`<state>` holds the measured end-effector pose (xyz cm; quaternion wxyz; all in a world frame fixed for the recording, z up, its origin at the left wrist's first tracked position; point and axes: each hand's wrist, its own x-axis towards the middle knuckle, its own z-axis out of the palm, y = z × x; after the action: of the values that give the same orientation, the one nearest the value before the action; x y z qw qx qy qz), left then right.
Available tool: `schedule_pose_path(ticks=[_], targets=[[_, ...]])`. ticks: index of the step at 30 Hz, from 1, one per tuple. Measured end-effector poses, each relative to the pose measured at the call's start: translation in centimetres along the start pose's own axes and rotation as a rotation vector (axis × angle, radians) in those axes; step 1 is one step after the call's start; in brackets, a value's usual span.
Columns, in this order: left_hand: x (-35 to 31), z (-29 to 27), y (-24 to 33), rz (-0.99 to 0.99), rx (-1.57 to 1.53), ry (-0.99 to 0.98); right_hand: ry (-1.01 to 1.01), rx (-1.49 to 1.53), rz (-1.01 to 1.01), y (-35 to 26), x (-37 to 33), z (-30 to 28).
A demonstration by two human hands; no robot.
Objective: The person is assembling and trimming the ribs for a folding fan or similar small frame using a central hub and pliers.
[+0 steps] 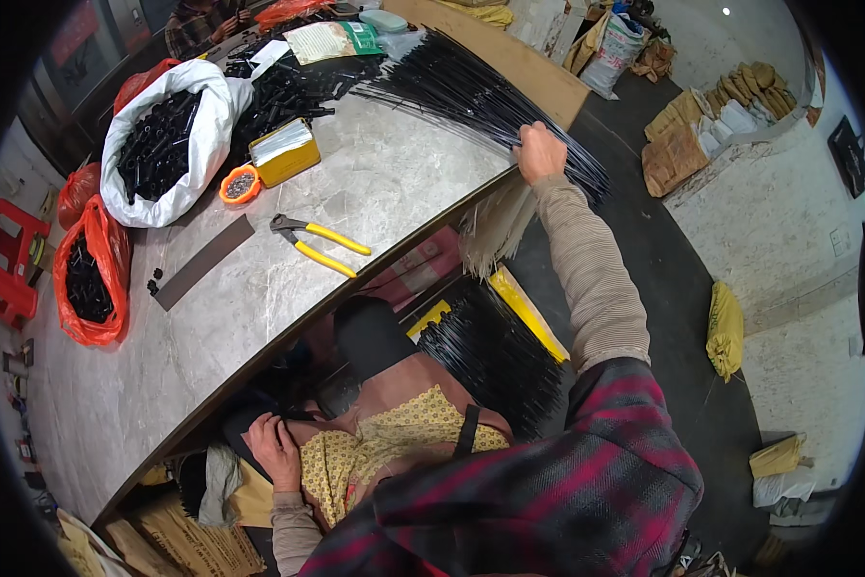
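Observation:
My right hand (542, 154) is stretched out to the table's right edge. Its fingers curl closed at a wide sheaf of thin black rods (480, 91), whose ends jut past the edge. How many rods it grips is hidden. In my lap, my left hand (275, 450) lies with fingers extended over the apron (394, 423), holding nothing. Yellow-handled cutting pliers (319, 242) rest on the grey tabletop (298, 317) in front of me, with a dark flat strip (204, 262) to their left.
A white sack (211, 144) and a red bag (120, 255) hold black tubular pieces at the left. Near them stand a yellow box (286, 159) and an orange dish (240, 185) of small metal parts. More black rods (495, 356) lie below the table. Another person (201, 27) is across it.

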<state>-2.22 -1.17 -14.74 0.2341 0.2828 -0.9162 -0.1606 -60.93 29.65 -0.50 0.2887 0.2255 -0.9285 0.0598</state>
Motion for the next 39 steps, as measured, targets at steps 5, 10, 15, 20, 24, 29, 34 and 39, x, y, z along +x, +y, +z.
schedule_pose_path(ticks=[5, 10, 15, 20, 24, 29, 34, 39], targets=[[0.1, -0.1, 0.2, 0.005, -0.012, 0.007, -0.036, -0.05, -0.027, -0.2, 1.0, -0.9], [-0.1, -0.3, 0.2, -0.002, -0.016, 0.008, -0.075, 0.036, -0.083, -1.6, 2.0, -3.2], [0.0, -0.1, 0.2, 0.005, -0.036, 0.014, -0.387, 0.454, 0.127, -1.9, 3.9, -4.5], [-0.4, -0.3, -0.3, -0.01, -0.053, 0.022, -0.42, 1.017, 0.307, -5.3, 4.2, -5.2], [-0.2, -0.4, 0.1, 0.034, -0.027, 0.052, -0.227, 1.081, 0.239, -6.3, 5.3, -3.3], [0.0, -0.6, 0.2, 0.024, -0.044, 0.061, -0.062, 1.141, 0.249, -10.4, 6.3, -3.3], [-0.1, -0.5, -0.1, -0.002, -0.061, 0.051, 0.027, 1.321, 0.229, -13.9, 8.1, -3.7], [-0.2, -0.7, -0.3, -0.013, -0.094, 0.057, 0.098, 1.533, 0.138, -18.7, 9.3, -6.0]])
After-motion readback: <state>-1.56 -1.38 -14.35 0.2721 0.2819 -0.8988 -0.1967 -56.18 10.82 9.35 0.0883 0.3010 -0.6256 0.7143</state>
